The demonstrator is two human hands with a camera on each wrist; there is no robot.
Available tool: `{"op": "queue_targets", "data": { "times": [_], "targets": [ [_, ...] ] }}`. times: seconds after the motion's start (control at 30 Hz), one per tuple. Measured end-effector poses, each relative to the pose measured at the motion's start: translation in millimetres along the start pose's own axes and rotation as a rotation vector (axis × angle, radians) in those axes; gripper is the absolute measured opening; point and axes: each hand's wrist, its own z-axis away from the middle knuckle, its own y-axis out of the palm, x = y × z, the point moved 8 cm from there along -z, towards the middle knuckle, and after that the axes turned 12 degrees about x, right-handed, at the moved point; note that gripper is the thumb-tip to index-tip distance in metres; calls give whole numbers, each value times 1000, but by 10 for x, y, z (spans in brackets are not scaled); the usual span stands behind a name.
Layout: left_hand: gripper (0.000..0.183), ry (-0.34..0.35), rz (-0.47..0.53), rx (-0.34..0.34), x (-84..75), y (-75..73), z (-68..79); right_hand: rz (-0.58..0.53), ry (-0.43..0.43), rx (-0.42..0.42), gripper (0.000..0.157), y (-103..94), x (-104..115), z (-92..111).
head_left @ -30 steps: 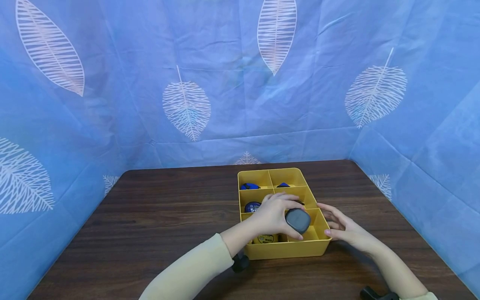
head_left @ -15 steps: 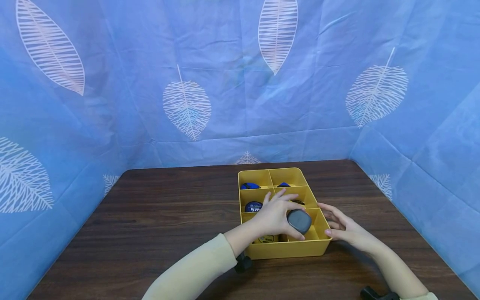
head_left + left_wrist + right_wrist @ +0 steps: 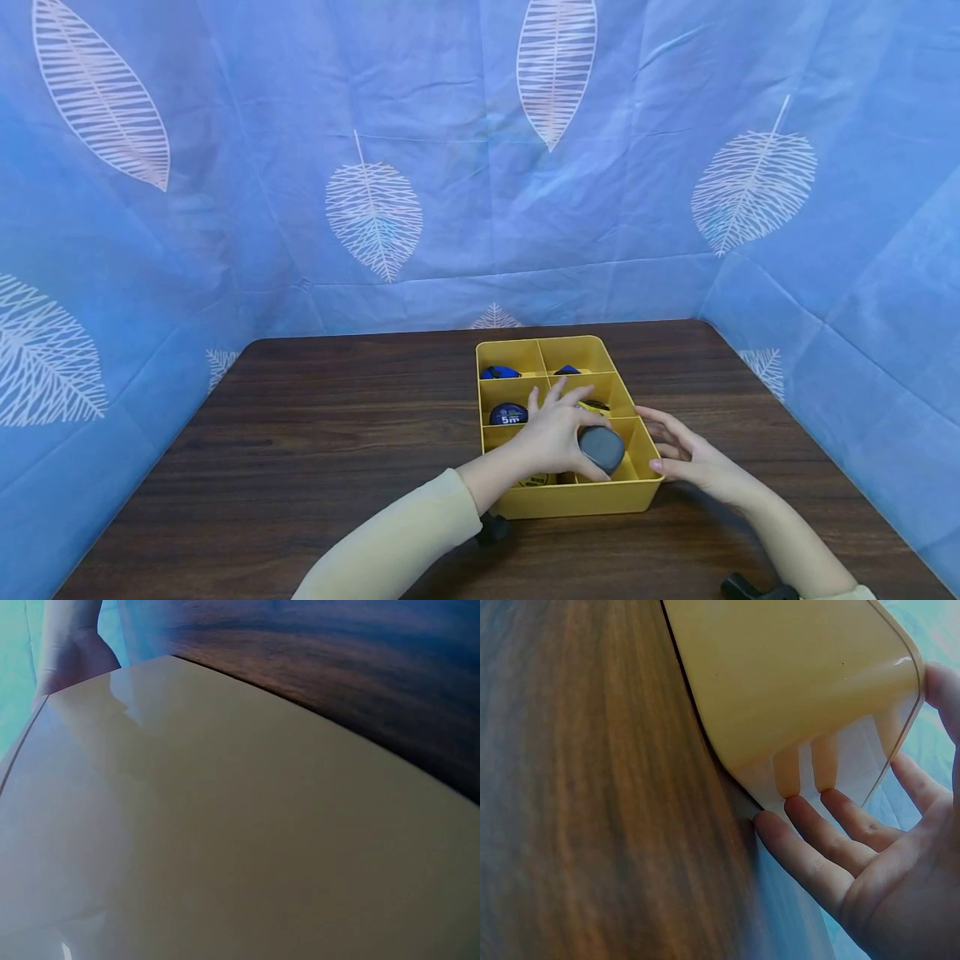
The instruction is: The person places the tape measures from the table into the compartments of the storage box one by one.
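Observation:
My left hand (image 3: 551,442) pinches a dark grey, rounded-square tape measure (image 3: 602,450) between thumb and index finger, the other fingers spread. It holds the tape measure over the front right compartment of a yellow divided box (image 3: 570,502); whether it touches the bottom cannot be seen. Against the box's right side lies my right hand (image 3: 693,461), its thumb at the front corner of the rim. In the right wrist view, its extended fingertips (image 3: 774,825) touch the outer wall. The box wall (image 3: 262,802) fills most of the left wrist view, hiding the left hand's work.
Other compartments hold a blue tape measure marked 5m (image 3: 509,414), a yellow one (image 3: 534,480) partly covered by my left wrist, a yellow-and-black item (image 3: 596,407), and blue items (image 3: 499,372) at the back. A dark wooden table (image 3: 337,442) meets a blue leaf-patterned cloth (image 3: 450,208).
My left hand has shifted slightly right and down with the grey tape measure, uncovering more of the middle compartments. The right hand and box have stayed in place.

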Motion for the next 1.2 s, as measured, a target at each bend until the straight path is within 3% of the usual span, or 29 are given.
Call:
{"op": "queue_targets", "data": {
  "times": [0.87,1.2],
  "targets": [
    [51,-72,-125,46,-51,122,-105,8,18,-6,66,4,-14,4],
    [51,-95,-157,98,-87,175,-155,11,18,-2,65,-11,-14,-7]
  ]
}}
